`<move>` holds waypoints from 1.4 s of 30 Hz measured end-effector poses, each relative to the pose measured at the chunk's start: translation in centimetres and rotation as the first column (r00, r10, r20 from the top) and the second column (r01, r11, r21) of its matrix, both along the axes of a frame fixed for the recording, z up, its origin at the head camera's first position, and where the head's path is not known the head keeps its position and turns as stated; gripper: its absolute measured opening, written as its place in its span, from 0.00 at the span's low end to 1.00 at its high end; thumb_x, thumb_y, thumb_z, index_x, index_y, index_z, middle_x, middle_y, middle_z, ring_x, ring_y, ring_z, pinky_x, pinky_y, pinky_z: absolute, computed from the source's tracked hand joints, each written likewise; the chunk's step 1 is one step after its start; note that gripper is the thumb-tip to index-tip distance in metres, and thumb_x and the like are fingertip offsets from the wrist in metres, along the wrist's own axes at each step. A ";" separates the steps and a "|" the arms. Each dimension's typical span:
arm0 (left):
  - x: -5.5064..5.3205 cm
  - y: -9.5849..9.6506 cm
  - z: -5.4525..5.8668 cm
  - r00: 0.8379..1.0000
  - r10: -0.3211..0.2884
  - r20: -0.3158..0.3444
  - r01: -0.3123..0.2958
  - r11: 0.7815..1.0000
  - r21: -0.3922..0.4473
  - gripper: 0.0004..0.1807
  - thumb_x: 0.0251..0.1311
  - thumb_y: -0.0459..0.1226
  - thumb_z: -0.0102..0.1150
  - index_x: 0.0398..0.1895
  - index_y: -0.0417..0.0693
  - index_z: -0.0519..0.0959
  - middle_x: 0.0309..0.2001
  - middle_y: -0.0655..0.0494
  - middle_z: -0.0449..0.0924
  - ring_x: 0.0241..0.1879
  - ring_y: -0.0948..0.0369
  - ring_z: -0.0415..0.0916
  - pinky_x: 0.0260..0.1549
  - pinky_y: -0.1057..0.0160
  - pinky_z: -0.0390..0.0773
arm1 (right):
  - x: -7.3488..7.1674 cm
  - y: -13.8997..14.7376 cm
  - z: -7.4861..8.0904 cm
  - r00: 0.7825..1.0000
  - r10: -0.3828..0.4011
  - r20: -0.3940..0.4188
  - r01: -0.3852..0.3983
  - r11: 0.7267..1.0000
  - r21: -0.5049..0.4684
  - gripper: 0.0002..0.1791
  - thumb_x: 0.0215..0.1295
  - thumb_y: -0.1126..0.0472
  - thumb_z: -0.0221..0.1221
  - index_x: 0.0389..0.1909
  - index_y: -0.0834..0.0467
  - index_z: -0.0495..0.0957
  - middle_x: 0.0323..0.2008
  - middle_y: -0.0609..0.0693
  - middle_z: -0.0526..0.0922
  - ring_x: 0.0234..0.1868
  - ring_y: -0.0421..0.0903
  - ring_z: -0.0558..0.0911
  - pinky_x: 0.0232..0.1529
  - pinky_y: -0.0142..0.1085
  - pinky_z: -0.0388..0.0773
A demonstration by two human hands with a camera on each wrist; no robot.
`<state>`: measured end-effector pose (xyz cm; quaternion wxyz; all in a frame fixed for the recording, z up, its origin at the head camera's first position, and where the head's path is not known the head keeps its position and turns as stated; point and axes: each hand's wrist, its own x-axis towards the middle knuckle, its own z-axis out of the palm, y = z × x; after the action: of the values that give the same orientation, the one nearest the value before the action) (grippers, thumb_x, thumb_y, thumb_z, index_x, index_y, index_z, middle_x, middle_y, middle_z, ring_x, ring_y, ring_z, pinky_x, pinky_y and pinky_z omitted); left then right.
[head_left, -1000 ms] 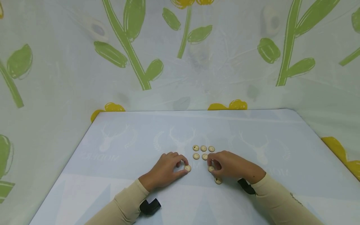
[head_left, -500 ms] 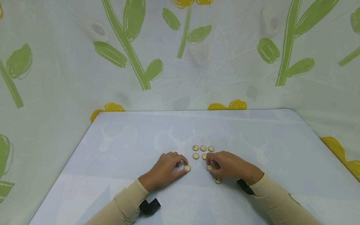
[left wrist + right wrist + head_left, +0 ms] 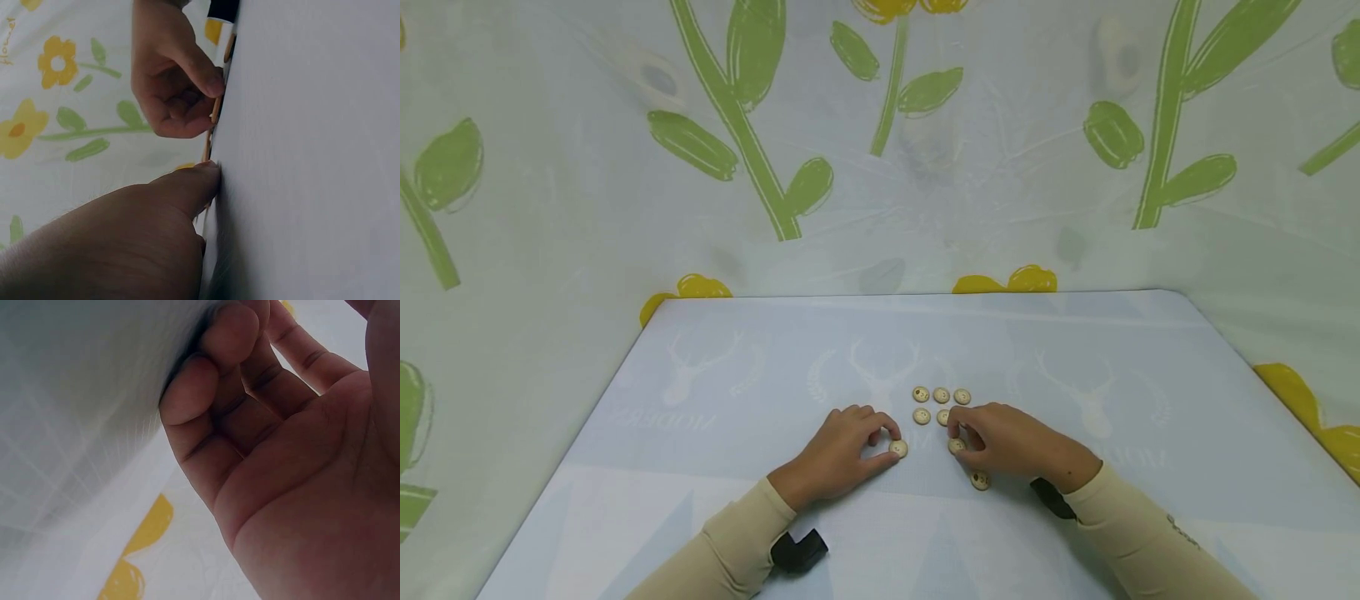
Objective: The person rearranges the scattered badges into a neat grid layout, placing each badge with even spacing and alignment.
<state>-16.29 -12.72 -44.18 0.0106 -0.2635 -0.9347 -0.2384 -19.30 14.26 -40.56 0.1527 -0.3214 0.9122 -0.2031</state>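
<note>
Between thumb and index finger, my left hand (image 3: 842,454) pinches a pale round button (image 3: 898,448) on the table. To its right, my right hand (image 3: 1007,437) holds another pale button (image 3: 956,446) by its edges, thumb in front and index finger behind. Beyond the hands lie several like buttons: a back row of three with a dark-marked button (image 3: 921,394) at its left end, and a front row with a plain button (image 3: 921,415). The index finger of the right hand partly covers the other front-row button (image 3: 943,417). In the right wrist view, curled fingers (image 3: 190,390) hide the held button.
One more button (image 3: 980,480) with a dark mark lies just below the right hand, near its thumb. All of this rests on a pale blue-white table cloth (image 3: 700,500). A flower-patterned curtain (image 3: 1015,192) hangs behind the table's far edge. Each wrist wears a black device (image 3: 800,552).
My right hand has slid its button slightly left, closer to the left hand's button. The left hand and the other buttons stay where they were.
</note>
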 end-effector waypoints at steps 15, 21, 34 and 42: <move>0.0 0.0 -0.1 1.000 -0.004 0.009 0.004 1.000 0.000 0.11 0.62 0.52 0.66 0.44 0.65 0.79 0.31 0.70 0.68 0.33 0.69 0.64 0.39 0.63 0.61 | 0.0 0.2 0.2 1.000 -0.001 0.021 0.001 1.000 -0.011 0.07 0.64 0.57 0.66 0.40 0.48 0.77 0.19 0.39 0.70 0.21 0.33 0.69 0.24 0.29 0.67; -0.1 0.0 0.0 1.000 -0.010 0.003 0.010 1.000 0.002 0.11 0.62 0.51 0.66 0.44 0.64 0.79 0.30 0.69 0.68 0.33 0.68 0.64 0.38 0.63 0.61 | -0.1 0.2 0.1 1.000 0.000 0.019 0.000 1.000 -0.010 0.07 0.65 0.57 0.65 0.40 0.48 0.77 0.19 0.39 0.70 0.21 0.33 0.69 0.25 0.29 0.67; 0.0 -0.1 0.0 1.000 -0.011 -0.006 0.011 1.000 0.005 0.11 0.62 0.52 0.65 0.44 0.64 0.79 0.30 0.69 0.68 0.33 0.69 0.64 0.38 0.63 0.61 | -0.3 0.4 0.1 1.000 -0.001 0.026 0.001 1.000 -0.006 0.07 0.64 0.59 0.66 0.39 0.49 0.77 0.20 0.39 0.71 0.23 0.34 0.70 0.26 0.29 0.69; 0.1 -0.2 0.0 1.000 -0.012 -0.015 0.012 1.000 0.003 0.10 0.62 0.51 0.66 0.44 0.63 0.79 0.30 0.69 0.68 0.33 0.69 0.64 0.38 0.63 0.61 | -0.5 0.6 0.4 1.000 -0.010 0.027 0.009 1.000 0.018 0.09 0.62 0.61 0.66 0.40 0.49 0.77 0.21 0.39 0.71 0.24 0.35 0.70 0.27 0.29 0.69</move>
<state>-16.24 -12.89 -44.16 0.0165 -0.2710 -0.9325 -0.2381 -19.79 14.83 -40.19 0.1671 -0.3129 0.9133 -0.2002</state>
